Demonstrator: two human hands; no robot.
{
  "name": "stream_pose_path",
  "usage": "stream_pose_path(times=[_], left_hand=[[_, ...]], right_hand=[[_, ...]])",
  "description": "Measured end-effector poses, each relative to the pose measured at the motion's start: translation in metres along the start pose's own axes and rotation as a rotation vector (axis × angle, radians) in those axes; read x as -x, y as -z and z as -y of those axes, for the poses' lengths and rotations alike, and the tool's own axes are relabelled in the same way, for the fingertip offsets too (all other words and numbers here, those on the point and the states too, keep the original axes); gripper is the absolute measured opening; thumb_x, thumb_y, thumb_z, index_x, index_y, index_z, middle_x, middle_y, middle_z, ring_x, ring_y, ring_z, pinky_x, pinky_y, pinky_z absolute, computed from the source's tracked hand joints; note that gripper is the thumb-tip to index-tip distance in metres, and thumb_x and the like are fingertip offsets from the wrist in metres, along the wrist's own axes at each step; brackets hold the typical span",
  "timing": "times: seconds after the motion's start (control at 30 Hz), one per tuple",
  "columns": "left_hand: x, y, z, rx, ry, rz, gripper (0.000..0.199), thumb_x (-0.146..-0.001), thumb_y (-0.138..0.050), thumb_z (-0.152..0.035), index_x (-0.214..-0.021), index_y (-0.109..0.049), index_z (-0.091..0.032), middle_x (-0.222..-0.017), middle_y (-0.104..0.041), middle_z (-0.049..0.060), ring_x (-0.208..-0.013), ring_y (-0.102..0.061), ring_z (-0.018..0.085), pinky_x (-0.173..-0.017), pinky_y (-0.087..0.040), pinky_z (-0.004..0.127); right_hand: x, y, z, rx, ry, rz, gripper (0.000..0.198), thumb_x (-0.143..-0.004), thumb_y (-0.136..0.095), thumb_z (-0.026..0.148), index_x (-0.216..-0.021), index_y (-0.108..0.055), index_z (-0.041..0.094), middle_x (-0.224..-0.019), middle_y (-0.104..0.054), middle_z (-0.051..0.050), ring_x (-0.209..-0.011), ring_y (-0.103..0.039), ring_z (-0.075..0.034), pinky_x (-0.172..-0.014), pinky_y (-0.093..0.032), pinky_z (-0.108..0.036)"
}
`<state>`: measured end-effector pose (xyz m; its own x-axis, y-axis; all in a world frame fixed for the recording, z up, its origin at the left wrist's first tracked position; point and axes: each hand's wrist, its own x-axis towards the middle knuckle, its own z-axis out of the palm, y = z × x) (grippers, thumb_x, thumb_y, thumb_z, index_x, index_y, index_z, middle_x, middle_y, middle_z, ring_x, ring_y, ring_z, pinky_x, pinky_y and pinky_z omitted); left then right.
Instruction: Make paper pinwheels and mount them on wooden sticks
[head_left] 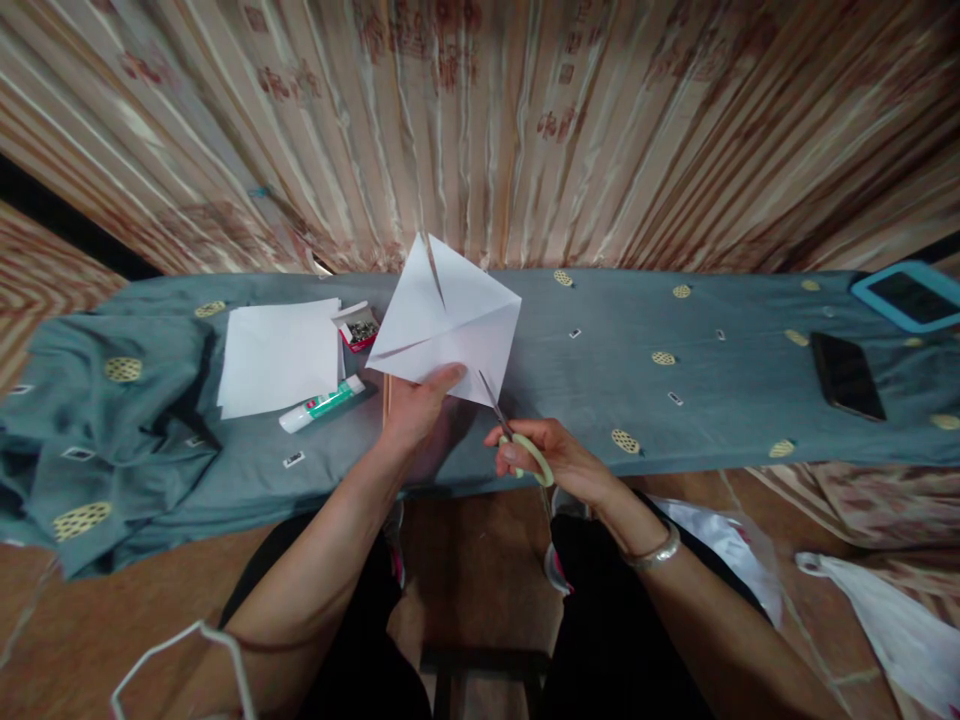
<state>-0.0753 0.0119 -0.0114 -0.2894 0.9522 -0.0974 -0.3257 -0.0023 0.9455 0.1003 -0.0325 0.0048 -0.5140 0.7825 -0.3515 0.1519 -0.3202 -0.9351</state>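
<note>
A square sheet of white paper [480,310] is held up over the cloth, with diagonal creases and slits running in from its corners. My left hand [420,405] grips its lower edge, thumb on top and the other fingers hidden beneath. In my right hand [551,450] is a pair of scissors [536,462] with pale green handles. Their blades reach the paper's lower right corner, one blade lying over the sheet. A stack of white paper [281,355], a glue stick [322,404] and a small red and white box [357,328] of metal bits lie left of the sheet.
Grey-green cloth with pineapple prints [600,380] covers the long narrow table and bunches up at the left. A dark phone [847,376] and a blue-framed tablet [911,296] lie at the right. A patterned curtain [480,130] hangs behind. White plastic bags [885,620] are on the floor.
</note>
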Motion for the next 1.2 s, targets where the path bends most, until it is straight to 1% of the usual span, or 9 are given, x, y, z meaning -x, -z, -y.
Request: stream_pose_path(times=[0.1, 0.27, 0.37, 0.47, 0.6, 0.73, 0.87, 1.03, 1.2], left_hand=[[0.001, -0.002, -0.003, 0.08, -0.028, 0.004, 0.067, -0.054, -0.079, -0.022, -0.118, -0.06, -0.019, -0.106, -0.072, 0.009, -0.092, -0.067, 0.023, -0.089, -0.052, 0.037], [0.003, -0.004, -0.008, 0.1, -0.012, -0.005, 0.069, -0.052, -0.079, -0.019, -0.119, -0.06, -0.018, -0.107, -0.072, 0.008, -0.083, -0.066, 0.02, -0.081, -0.052, 0.033], [0.003, -0.004, -0.009, 0.121, -0.005, 0.001, 0.069, -0.052, -0.079, -0.019, -0.118, -0.06, -0.019, -0.106, -0.072, 0.008, -0.083, -0.067, 0.019, -0.081, -0.052, 0.033], [0.004, -0.004, -0.01, 0.09, 0.009, -0.012, 0.067, -0.051, -0.079, -0.021, -0.116, -0.061, -0.018, -0.102, -0.073, 0.008, -0.086, -0.067, 0.021, -0.082, -0.052, 0.034], [0.004, -0.004, -0.012, 0.049, 0.014, -0.035, 0.064, -0.051, -0.077, -0.023, -0.113, -0.062, -0.017, -0.1, -0.073, 0.008, -0.091, -0.068, 0.023, -0.085, -0.052, 0.036], [0.002, -0.002, -0.009, 0.04, 0.008, -0.015, 0.062, -0.052, -0.077, -0.024, -0.112, -0.062, -0.017, -0.1, -0.073, 0.009, -0.092, -0.068, 0.024, -0.086, -0.052, 0.038], [0.002, 0.001, -0.004, 0.023, -0.007, 0.015, 0.061, -0.055, -0.079, -0.023, -0.113, -0.062, -0.018, -0.099, -0.073, 0.008, -0.095, -0.068, 0.024, -0.088, -0.052, 0.037], [0.005, -0.001, 0.0, -0.013, 0.002, 0.064, 0.058, -0.057, -0.08, -0.026, -0.112, -0.064, -0.02, -0.101, -0.073, 0.008, -0.087, -0.069, 0.024, -0.083, -0.054, 0.037], [0.004, 0.002, 0.002, -0.064, -0.011, 0.065, 0.058, -0.057, -0.081, -0.028, -0.112, -0.063, -0.018, -0.106, -0.072, 0.01, -0.092, -0.069, 0.026, -0.086, -0.054, 0.038]], right_hand=[[0.0, -0.001, 0.001, -0.032, -0.02, -0.013, 0.057, -0.062, -0.074, 0.068, -0.082, -0.065, 0.015, -0.066, -0.061, 0.001, -0.06, -0.056, -0.009, -0.057, -0.045, -0.023], [0.0, -0.003, 0.003, -0.053, -0.054, -0.034, 0.053, -0.06, -0.079, 0.061, -0.083, -0.066, 0.015, -0.063, -0.06, 0.003, -0.058, -0.057, -0.009, -0.056, -0.047, -0.023], [0.0, -0.004, 0.004, -0.076, -0.073, -0.059, 0.051, -0.057, -0.083, 0.056, -0.081, -0.066, 0.015, -0.062, -0.06, 0.004, -0.057, -0.057, -0.009, -0.055, -0.047, -0.023], [-0.001, -0.005, 0.004, -0.099, -0.085, -0.077, 0.049, -0.053, -0.086, 0.052, -0.079, -0.065, 0.016, -0.059, -0.059, 0.005, -0.054, -0.056, -0.008, -0.052, -0.044, -0.021], [-0.002, -0.006, 0.003, -0.12, -0.087, -0.082, 0.05, -0.053, -0.085, 0.053, -0.079, -0.066, 0.016, -0.057, -0.059, 0.005, -0.052, -0.055, -0.008, -0.05, -0.042, -0.022], [-0.003, -0.007, 0.001, -0.13, -0.092, -0.099, 0.051, -0.051, -0.086, 0.054, -0.079, -0.066, 0.016, -0.057, -0.059, 0.005, -0.052, -0.055, -0.007, -0.05, -0.042, -0.021], [-0.003, -0.007, -0.002, -0.096, -0.084, -0.097, 0.052, -0.055, -0.083, 0.056, -0.081, -0.066, 0.016, -0.06, -0.062, 0.003, -0.054, -0.056, -0.008, -0.052, -0.042, -0.022], [-0.004, -0.006, -0.004, -0.056, -0.056, -0.097, 0.051, -0.06, -0.081, 0.055, -0.087, -0.067, 0.015, -0.064, -0.063, 0.002, -0.058, -0.057, -0.009, -0.053, -0.042, -0.022], [-0.004, -0.008, -0.002, -0.078, -0.042, -0.117, 0.047, -0.058, -0.082, 0.053, -0.081, -0.065, 0.016, -0.06, -0.063, 0.003, -0.053, -0.054, -0.008, -0.05, -0.039, -0.021]])
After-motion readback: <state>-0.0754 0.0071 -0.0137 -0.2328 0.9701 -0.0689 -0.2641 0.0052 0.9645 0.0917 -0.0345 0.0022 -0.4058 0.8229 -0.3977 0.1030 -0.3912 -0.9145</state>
